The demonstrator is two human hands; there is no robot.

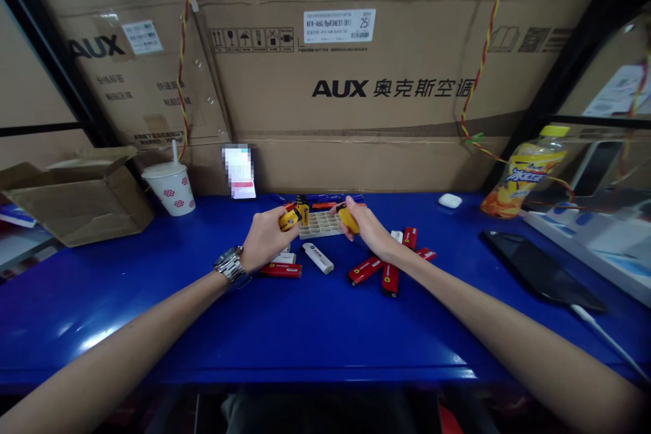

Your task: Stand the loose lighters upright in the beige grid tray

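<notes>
The left hand (265, 234) is grasping a small, oblong, yellow-and-black lighter (289, 219) near the left end of a pale, gridded plastic tray (321, 232), while the right hand (373, 229) is pinching a second oblong yellow lighter (349, 220) near the tray's right end. On the person's side of the tray, a white oblong lighter (318, 258) is lying on the glossy blue bench (325, 332); several red oblong lighters (366, 270) are lying near the right wrist.
</notes>
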